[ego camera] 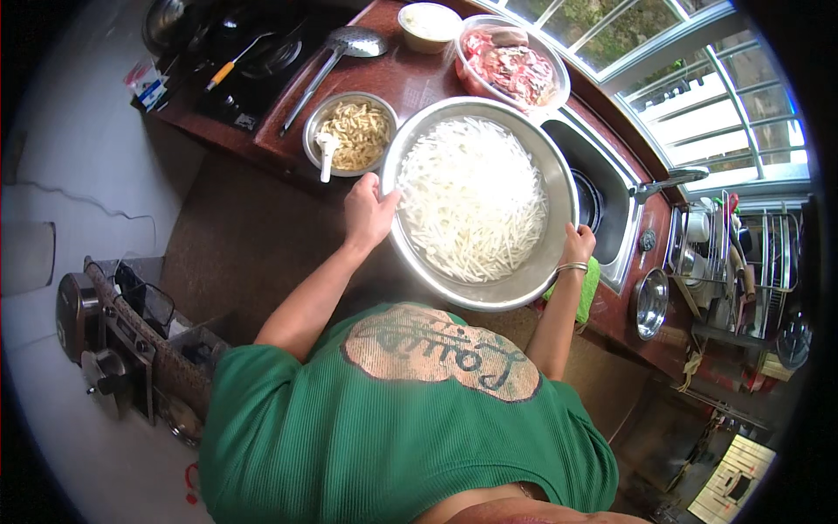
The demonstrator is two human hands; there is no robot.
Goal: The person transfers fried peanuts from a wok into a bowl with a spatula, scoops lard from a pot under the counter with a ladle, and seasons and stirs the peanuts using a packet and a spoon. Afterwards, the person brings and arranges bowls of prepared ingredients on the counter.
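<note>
A large stainless steel basin (484, 296) of white shredded strips (474, 203), which seem to lie in water, is held in front of me. On its left side my left hand (371, 213) grips the rim, thumb on top. My right hand (577, 247), with a bangle at the wrist, holds the rim at the lower right. Just left of the basin, a smaller steel bowl (314, 152) contains brownish strips and a white spoon (327, 154). Behind the basin stands a clear plastic bowl (562, 82) with raw meat (507, 65). The undersides of both hands' grips are hidden.
The sink (619, 216) and its faucet (674, 180) lie right of the basin. A green cloth (588, 291) is near my right wrist. A skimmer (357, 42), a bowl of white food (429, 26) and a black stove (255, 72) are at the upper left; a dish rack (740, 262) stands far right.
</note>
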